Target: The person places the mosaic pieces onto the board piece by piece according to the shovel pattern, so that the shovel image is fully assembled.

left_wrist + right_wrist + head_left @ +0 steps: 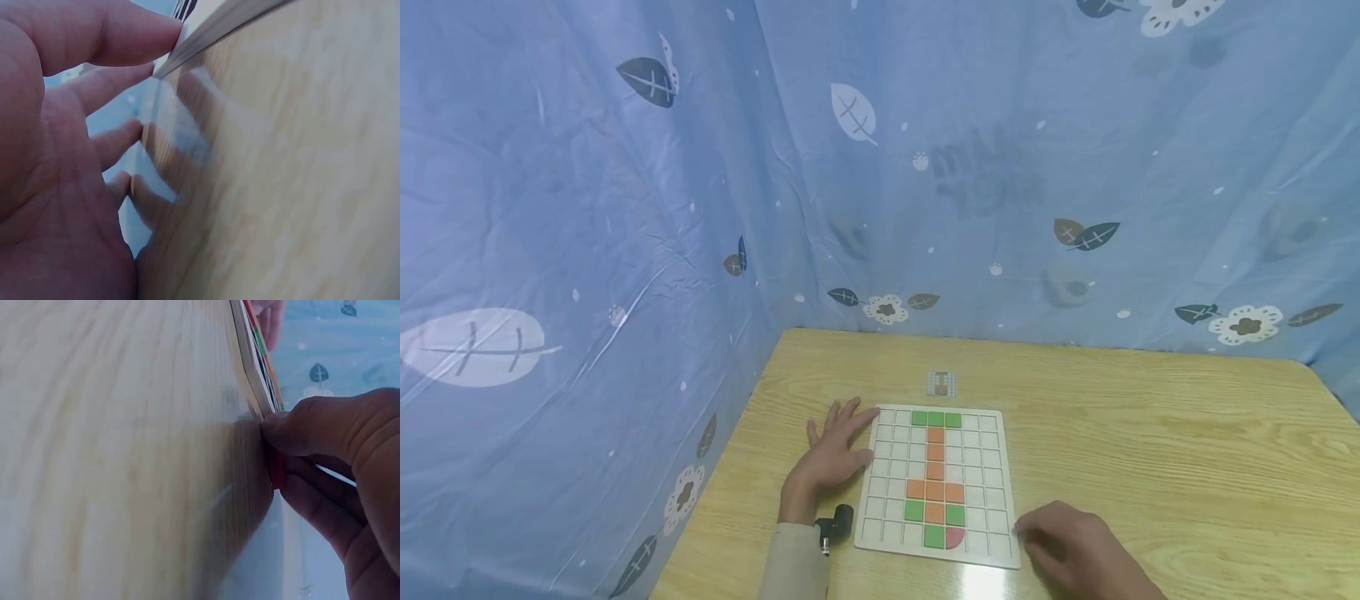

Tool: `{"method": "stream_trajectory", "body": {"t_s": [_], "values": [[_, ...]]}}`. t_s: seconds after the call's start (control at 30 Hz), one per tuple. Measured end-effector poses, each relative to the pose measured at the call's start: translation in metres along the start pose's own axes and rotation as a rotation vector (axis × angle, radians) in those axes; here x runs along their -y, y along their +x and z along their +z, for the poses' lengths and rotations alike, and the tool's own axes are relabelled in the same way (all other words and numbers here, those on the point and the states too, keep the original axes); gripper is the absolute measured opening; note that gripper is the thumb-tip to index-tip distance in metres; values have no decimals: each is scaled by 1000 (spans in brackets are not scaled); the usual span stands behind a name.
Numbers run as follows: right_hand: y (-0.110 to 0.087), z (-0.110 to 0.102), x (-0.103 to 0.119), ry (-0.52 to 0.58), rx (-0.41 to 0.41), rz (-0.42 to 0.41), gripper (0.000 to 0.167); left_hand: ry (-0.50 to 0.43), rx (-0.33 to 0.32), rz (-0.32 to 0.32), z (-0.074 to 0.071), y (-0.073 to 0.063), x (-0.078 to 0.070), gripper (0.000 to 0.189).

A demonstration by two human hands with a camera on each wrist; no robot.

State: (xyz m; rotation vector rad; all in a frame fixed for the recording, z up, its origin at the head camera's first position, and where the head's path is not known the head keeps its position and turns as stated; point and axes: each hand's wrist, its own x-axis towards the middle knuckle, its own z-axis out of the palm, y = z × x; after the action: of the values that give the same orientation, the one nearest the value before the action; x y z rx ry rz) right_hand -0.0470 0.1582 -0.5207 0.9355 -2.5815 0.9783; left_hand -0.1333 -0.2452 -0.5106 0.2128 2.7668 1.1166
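Observation:
A white grid board (992, 478) lies on the wooden table, with flat green, orange and pink tiles set in its middle columns. One rounded pink tile (954, 537) sits at the bottom beside a green tile (934, 536). My left hand (832, 454) spreads its fingers along the board's left side, its index fingertip and thumb at the edge. Close to the lower right edge is my right hand (1072, 543). In the right wrist view it pinches a small red tile (275, 467) between thumb and fingers; from the head this tile is hidden.
A small pattern card (942, 383) lies just beyond the board's far edge. A black device (837, 525) is at the left wrist, near the board's lower left. Blue patterned curtain (880, 192) hangs behind the table (1150, 433) and along its left side.

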Motion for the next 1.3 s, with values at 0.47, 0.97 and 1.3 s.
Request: {"method": "stream_trajectory", "body": {"t_s": [0.47,0.97,1.3], "values": [[-11,-7,-9,111,26,-5,43,10,-4,3,0,0,0,74],[1,-15,-7,170,-14,-93,47,6,6,9,2,-4,1,75],[41,-4,15,211,-103,-226,48,12,7,-4,-1,-1,-1,74]]}}
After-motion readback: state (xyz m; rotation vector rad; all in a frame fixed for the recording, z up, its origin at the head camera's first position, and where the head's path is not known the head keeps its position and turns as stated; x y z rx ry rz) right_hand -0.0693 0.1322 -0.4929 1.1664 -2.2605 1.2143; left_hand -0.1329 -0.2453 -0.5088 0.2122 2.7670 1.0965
